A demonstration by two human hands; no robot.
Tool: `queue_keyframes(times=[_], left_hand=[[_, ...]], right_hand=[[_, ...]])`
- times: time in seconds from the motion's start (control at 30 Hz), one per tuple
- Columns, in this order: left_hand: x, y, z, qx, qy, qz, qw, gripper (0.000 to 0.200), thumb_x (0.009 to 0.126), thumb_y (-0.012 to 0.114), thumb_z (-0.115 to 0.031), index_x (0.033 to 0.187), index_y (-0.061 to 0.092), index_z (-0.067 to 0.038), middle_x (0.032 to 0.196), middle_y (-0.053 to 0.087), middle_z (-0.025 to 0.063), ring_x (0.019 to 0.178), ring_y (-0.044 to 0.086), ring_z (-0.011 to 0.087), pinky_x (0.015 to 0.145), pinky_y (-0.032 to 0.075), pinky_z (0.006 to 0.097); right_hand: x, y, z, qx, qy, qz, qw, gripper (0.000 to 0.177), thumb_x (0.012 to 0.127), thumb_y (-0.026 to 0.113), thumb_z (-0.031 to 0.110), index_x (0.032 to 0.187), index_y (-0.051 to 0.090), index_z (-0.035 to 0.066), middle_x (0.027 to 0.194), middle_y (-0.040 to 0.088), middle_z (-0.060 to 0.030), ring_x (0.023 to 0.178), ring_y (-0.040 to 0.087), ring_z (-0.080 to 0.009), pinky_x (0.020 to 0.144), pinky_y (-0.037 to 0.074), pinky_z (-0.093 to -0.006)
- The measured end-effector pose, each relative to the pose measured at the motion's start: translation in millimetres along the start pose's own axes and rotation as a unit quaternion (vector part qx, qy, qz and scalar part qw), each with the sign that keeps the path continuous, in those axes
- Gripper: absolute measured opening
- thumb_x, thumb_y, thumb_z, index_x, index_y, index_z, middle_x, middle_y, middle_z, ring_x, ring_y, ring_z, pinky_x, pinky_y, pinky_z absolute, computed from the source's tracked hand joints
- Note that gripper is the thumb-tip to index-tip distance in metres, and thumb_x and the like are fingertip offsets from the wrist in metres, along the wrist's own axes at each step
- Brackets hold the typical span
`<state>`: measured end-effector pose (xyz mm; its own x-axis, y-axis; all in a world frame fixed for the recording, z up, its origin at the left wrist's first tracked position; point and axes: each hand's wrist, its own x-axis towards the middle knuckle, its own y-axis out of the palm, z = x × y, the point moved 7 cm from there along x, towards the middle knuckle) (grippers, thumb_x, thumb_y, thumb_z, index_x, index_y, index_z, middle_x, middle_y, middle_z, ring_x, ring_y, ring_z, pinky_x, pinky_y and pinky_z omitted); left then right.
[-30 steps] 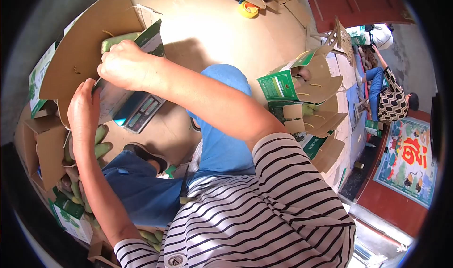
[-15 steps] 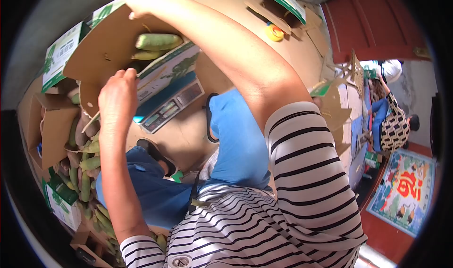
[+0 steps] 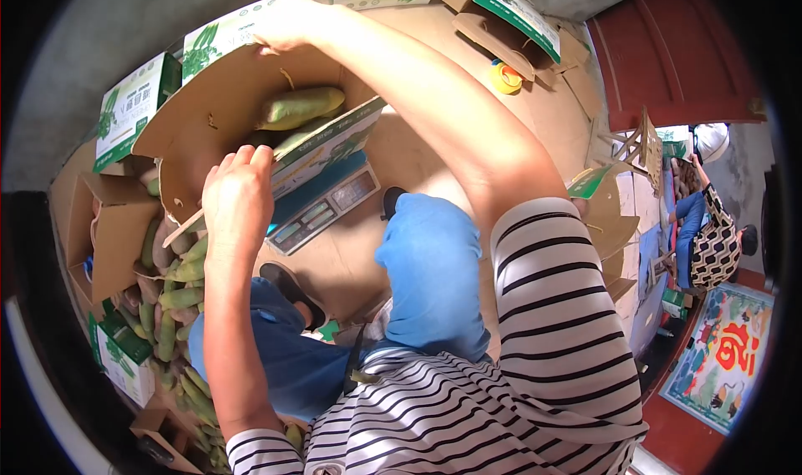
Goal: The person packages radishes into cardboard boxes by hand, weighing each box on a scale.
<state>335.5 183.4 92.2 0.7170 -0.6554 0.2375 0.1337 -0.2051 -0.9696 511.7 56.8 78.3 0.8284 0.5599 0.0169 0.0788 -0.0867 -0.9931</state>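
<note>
With my left hand (image 3: 238,187) I grasp the near edge of an open cardboard box (image 3: 344,137), printed green and white outside. My right hand (image 3: 288,28) grips the upper edge of its wide, curved brown flap (image 3: 188,128). The box is in front of me, and inside lies a thick pale-green long vegetable (image 3: 305,107). A flat scale with display panel (image 3: 326,212) shows beneath the printed wall.

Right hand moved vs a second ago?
Yes: the right hand has moved away from the scale, toward the far edge of the tall cardboard flap.
</note>
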Motion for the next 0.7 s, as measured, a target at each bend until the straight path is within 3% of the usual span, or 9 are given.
queue_keyframes(times=[0.07, 0.23, 0.37, 0.43, 0.47, 0.57, 0.6, 0.67, 0.7], left_hand=[[11, -6, -19, 0.007, 0.024, 0.009, 1.000, 0.004, 0.082, 0.060, -0.009, 0.085, 0.060, -0.007, 0.081, 0.060, 0.0072, 0.083, 0.062, 0.0252, 0.073, 0.048, 0.0380], [39, -19, -89, 0.014, 0.158, -0.030, 0.987, 0.005, 0.076, 0.057, -0.010, 0.080, 0.056, -0.010, 0.077, 0.055, 0.0051, 0.081, 0.058, 0.0234, 0.074, 0.045, 0.0387], [68, -9, -155, -0.006, 0.265, -0.036, 0.964, 0.006, 0.074, 0.058, -0.014, 0.080, 0.057, -0.011, 0.078, 0.053, 0.0040, 0.086, 0.056, 0.0209, 0.100, 0.041, 0.0434], [76, 7, -187, -0.043, 0.312, -0.049, 0.948, 0.009, 0.073, 0.059, -0.015, 0.080, 0.059, -0.009, 0.079, 0.053, 0.0038, 0.094, 0.057, 0.0210, 0.111, 0.034, 0.0494], [77, 15, -199, -0.058, 0.321, -0.062, 0.943, 0.012, 0.074, 0.060, -0.015, 0.084, 0.062, -0.009, 0.089, 0.059, 0.0054, 0.106, 0.056, 0.0233, 0.112, 0.033, 0.0509], [72, 11, -221, -0.108, 0.304, -0.073, 0.944, 0.017, 0.077, 0.061, -0.015, 0.093, 0.064, -0.008, 0.116, 0.061, 0.0114, 0.121, 0.052, 0.0272, 0.113, 0.030, 0.0525], [71, 13, -219, -0.118, 0.290, -0.068, 0.947, 0.018, 0.078, 0.061, -0.014, 0.095, 0.064, -0.008, 0.116, 0.060, 0.0118, 0.121, 0.052, 0.0275, 0.112, 0.031, 0.0524], [71, 19, -200, -0.133, 0.258, -0.056, 0.955, 0.021, 0.079, 0.061, -0.014, 0.099, 0.064, -0.008, 0.118, 0.059, 0.0126, 0.120, 0.052, 0.0280, 0.111, 0.032, 0.0521], [70, 27, -188, -0.109, 0.244, -0.032, 0.963, 0.023, 0.081, 0.062, -0.014, 0.103, 0.064, -0.008, 0.119, 0.058, 0.0138, 0.120, 0.052, 0.0290, 0.109, 0.034, 0.0517]], right_hand=[[-32, -5, -19, -0.042, -0.004, -0.027, 0.999, 0.028, 0.089, 0.061, 0.041, 0.091, 0.069, 0.015, 0.086, 0.069, -0.0054, 0.080, 0.067, -0.0282, 0.066, 0.054, -0.0423], [-179, -23, -94, 0.034, 0.120, -0.035, 0.992, 0.040, 0.093, 0.053, 0.047, 0.097, 0.069, 0.010, 0.088, 0.068, -0.0120, 0.087, 0.065, -0.0331, 0.076, 0.052, -0.0442], [-340, -9, -127, 0.075, 0.319, -0.013, 0.945, 0.054, 0.093, 0.053, 0.053, 0.081, 0.062, 0.001, 0.082, 0.064, -0.0174, 0.079, 0.061, -0.0354, 0.072, 0.047, -0.0456], [-425, 2, -131, 0.099, 0.406, -0.011, 0.909, 0.058, 0.091, 0.053, 0.057, 0.078, 0.066, 0.001, 0.082, 0.064, -0.0204, 0.081, 0.062, -0.0383, 0.073, 0.047, -0.0477], [-477, 31, -139, 0.169, 0.437, -0.046, 0.882, 0.058, 0.091, 0.052, 0.056, 0.080, 0.066, 0.000, 0.085, 0.065, -0.0222, 0.083, 0.061, -0.0393, 0.072, 0.047, -0.0479], [-584, 64, -108, 0.125, 0.596, 0.099, 0.787, 0.058, 0.090, 0.052, 0.055, 0.081, 0.067, -0.001, 0.087, 0.066, -0.0235, 0.084, 0.062, -0.0404, 0.075, 0.047, -0.0481], [-621, 91, -101, 0.102, 0.638, 0.130, 0.752, 0.058, 0.090, 0.052, 0.055, 0.082, 0.068, -0.001, 0.087, 0.067, -0.0231, 0.085, 0.063, -0.0406, 0.077, 0.048, -0.0482], [-670, 110, -102, 0.029, 0.684, 0.051, 0.727, 0.061, 0.087, 0.055, 0.057, 0.083, 0.068, -0.002, 0.084, 0.067, -0.0251, 0.082, 0.064, -0.0402, 0.074, 0.048, -0.0472], [-684, 108, -106, 0.036, 0.713, 0.100, 0.693, 0.054, 0.087, 0.055, 0.053, 0.086, 0.070, 0.001, 0.090, 0.068, -0.0234, 0.085, 0.064, -0.0406, 0.078, 0.049, -0.0465]])
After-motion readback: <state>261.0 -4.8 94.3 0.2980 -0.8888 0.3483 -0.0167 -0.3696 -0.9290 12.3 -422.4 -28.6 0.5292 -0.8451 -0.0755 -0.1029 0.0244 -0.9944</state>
